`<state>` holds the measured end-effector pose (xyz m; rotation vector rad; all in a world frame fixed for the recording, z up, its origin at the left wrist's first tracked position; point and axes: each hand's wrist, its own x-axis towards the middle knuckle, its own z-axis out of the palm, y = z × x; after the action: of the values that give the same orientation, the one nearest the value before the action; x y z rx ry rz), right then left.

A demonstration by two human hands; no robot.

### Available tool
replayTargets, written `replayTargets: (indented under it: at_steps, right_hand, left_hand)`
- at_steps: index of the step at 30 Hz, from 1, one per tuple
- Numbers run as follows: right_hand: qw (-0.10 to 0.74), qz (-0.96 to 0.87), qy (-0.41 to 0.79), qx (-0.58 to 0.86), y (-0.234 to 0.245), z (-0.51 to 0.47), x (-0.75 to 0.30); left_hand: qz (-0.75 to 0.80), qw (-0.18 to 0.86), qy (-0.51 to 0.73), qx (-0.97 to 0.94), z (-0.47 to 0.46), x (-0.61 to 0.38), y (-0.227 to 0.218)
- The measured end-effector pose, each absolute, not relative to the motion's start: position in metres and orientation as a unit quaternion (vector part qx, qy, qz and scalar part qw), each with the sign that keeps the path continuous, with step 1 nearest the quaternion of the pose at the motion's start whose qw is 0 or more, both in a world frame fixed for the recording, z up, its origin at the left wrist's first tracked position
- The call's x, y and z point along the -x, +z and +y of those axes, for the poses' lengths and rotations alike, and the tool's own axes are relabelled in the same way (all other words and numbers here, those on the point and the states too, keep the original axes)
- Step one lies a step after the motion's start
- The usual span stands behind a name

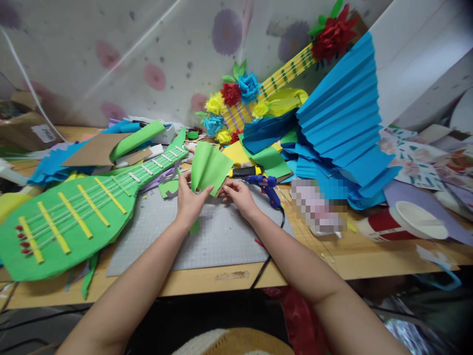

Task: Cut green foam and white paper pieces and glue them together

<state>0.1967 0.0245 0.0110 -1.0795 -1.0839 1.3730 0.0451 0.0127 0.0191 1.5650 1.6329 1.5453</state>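
Observation:
A piece of green paper (211,166), creased and curved, is held up between my hands above the grey cutting mat (236,241). My left hand (191,197) grips its lower left edge, thumb lying across the front. At the lower right corner, the fingers of my right hand (238,195) pinch the paper near a brownish edge. Just right of that hand lies a blue glue gun (264,185) with a black cord. Behind it is a tool with a yellow and black handle (246,171). Green scraps lie near my left hand.
A green paper lute (74,212) with yellow strips lies at left. At the back leans a yellow instrument (284,74) with paper flowers. Pleated blue paper (343,118) rises at right, near a tipped paper cup (402,222). Brown cardboard (94,149) sits on the left pile.

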Motion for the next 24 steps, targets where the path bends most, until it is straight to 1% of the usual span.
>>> replayTargets:
  at_steps: [4,8,9,13,14,19,24]
  right_hand:
    - [0.528,-0.436,0.573,0.450,0.012,0.025,-0.199]
    - [0.537,-0.428,0.571,0.450,0.013,0.024,-0.201]
    - [0.540,-0.426,0.569,0.450,0.014,0.024,-0.202]
    - [0.551,-0.422,0.558,0.454,0.013,0.025,-0.202]
    - [0.552,-0.420,0.556,0.457,0.013,0.025,-0.202]
    - [0.536,-0.420,0.564,0.467,0.015,0.024,-0.199]
    - [0.518,-0.427,0.557,0.489,0.017,0.021,-0.195]
  left_hand:
    - [0.588,0.123,0.517,-0.610,0.012,-0.041,0.027]
    - [0.581,0.011,0.525,-0.622,0.005,-0.039,0.037]
    - [0.574,0.008,0.529,-0.625,0.002,-0.040,0.038]
    - [0.547,0.105,0.495,-0.666,-0.006,-0.045,0.040]
    - [0.544,0.105,0.483,-0.678,-0.007,-0.046,0.040]
    - [0.506,-0.039,0.451,-0.735,-0.002,-0.051,0.038]
    - [0.471,-0.035,0.429,-0.770,0.008,-0.059,0.023]
